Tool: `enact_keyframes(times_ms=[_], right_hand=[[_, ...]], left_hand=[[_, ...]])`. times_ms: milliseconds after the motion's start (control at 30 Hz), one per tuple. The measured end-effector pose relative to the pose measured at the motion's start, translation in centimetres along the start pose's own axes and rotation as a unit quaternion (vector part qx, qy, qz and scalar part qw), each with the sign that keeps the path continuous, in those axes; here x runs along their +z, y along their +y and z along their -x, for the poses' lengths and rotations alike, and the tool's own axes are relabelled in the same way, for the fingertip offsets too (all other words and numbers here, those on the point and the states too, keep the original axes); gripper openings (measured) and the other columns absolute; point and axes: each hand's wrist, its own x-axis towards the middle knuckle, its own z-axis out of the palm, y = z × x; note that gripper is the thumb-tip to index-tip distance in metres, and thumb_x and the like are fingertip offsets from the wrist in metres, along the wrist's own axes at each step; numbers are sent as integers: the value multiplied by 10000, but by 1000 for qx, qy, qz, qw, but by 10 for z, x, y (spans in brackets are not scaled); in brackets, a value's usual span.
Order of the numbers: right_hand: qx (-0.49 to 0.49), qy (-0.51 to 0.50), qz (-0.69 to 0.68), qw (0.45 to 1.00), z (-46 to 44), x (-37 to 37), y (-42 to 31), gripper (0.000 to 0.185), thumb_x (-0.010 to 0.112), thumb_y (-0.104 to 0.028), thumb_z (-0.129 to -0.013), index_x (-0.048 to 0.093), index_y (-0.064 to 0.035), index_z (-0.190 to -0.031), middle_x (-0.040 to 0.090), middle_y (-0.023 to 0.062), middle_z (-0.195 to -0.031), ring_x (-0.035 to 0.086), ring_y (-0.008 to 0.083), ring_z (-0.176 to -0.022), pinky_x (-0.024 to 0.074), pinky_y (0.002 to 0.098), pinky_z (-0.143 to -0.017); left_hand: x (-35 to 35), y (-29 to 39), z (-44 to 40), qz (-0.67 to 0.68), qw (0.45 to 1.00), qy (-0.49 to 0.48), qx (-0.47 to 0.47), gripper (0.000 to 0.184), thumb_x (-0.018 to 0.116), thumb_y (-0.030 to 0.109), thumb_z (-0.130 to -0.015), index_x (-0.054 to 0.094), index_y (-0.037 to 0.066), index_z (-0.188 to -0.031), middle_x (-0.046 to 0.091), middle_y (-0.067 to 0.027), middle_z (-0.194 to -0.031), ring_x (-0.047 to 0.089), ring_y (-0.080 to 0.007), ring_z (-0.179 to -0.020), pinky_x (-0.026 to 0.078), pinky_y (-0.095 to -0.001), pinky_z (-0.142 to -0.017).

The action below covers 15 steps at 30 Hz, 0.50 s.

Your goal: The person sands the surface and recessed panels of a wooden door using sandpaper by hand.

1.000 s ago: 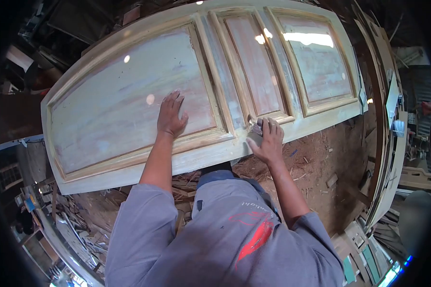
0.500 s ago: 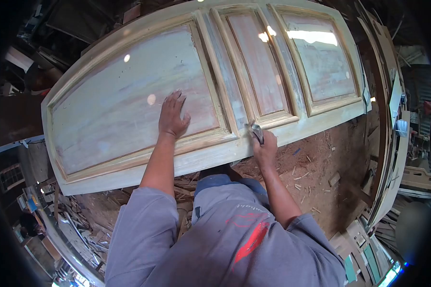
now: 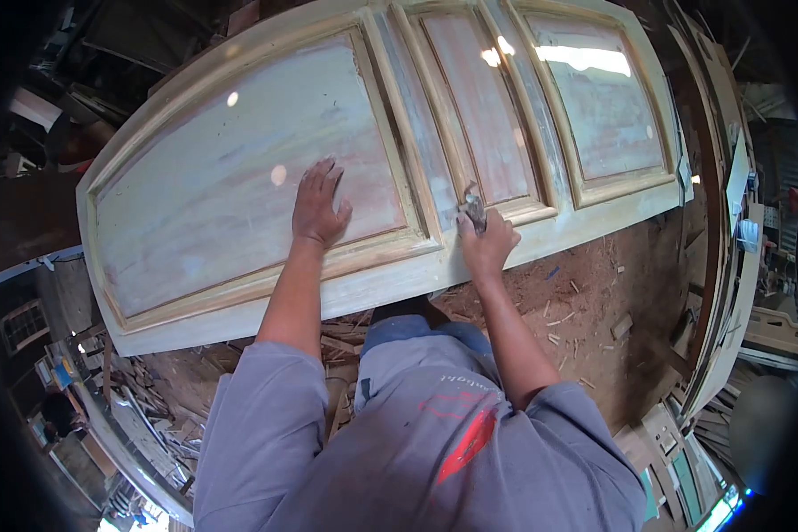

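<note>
A large panelled wooden door (image 3: 363, 270) lies flat before me, its frame pale and its panels streaked whitish and pink. My left hand (image 3: 320, 206) rests palm down on the big left panel (image 3: 230, 177), fingers stretched out. In my right hand (image 3: 489, 246) is a small, grey, crumpled piece that looks like folded sandpaper (image 3: 473, 211). It touches the door where the upright between the panels meets the lower rail, beside the bottom corner of the narrow middle panel (image 3: 478, 106). My fingers hide part of it.
Brown ground (image 3: 585, 301) with scattered wood chips lies below the door's near edge. Long boards (image 3: 727, 266) stand along the right side. Wood scraps (image 3: 155, 399) are heaped at the lower left. A person's dark head (image 3: 59, 412) shows at far left.
My right hand has moved forward, away from my body, along the upright with the grey piece. The left hand stays on the panel, nearly unmoved.
</note>
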Motion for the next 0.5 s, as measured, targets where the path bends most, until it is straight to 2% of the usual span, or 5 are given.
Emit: enact_keyframes(times_ms=[133, 267, 300, 433, 500], right_hand=[[-27, 14, 3, 1000, 28, -8, 22, 427, 909, -356, -863, 693, -70, -1095, 681, 167, -1131, 571, 425, -1165, 395, 587, -976], [-88, 56, 12, 994, -13, -5, 0, 514, 905, -345, -868, 702, -48, -1235, 632, 192, -1368, 519, 440, -1339, 319, 662, -1189], [-67, 15, -20, 997, -15, 0, 3, 532, 900, -330, -874, 677, -44, -1262, 589, 199, -1511, 445, 479, -1487, 216, 716, -1284], [-36, -26, -29, 999, 21, -1, 26, 490, 862, -308, -922, 660, -37, -1278, 551, 164, -1638, 294, 506, -1641, 37, 785, -1318], [-80, -30, -17, 996, 1, 1, 20, 478, 850, -302, -932, 661, -37, -1283, 585, 168, -1594, 320, 499, -1631, 52, 791, -1314]], left_hand=[[0, -4, -7, 3, 1000, 5, -6, 644, 733, 207, -872, 585, 98, -1489, 541, -175, -1639, 466, -424, -1556, 353, -564, -1320], [5, 0, 5, -3, 1000, -3, -9, 645, 738, 206, -866, 591, 101, -1485, 540, -168, -1642, 466, -416, -1556, 352, -557, -1324], [3, -3, 0, -4, 1000, 1, -6, 647, 740, 206, -865, 591, 102, -1486, 540, -167, -1642, 466, -415, -1556, 352, -556, -1325], [-1, -1, -5, 4, 1000, -4, -9, 644, 737, 217, -869, 592, 93, -1485, 530, -164, -1651, 460, -409, -1562, 349, -554, -1328], [-2, 1, 0, -3, 1000, -8, -11, 639, 737, 230, -873, 595, 76, -1476, 517, -166, -1663, 452, -397, -1569, 347, -552, -1328]])
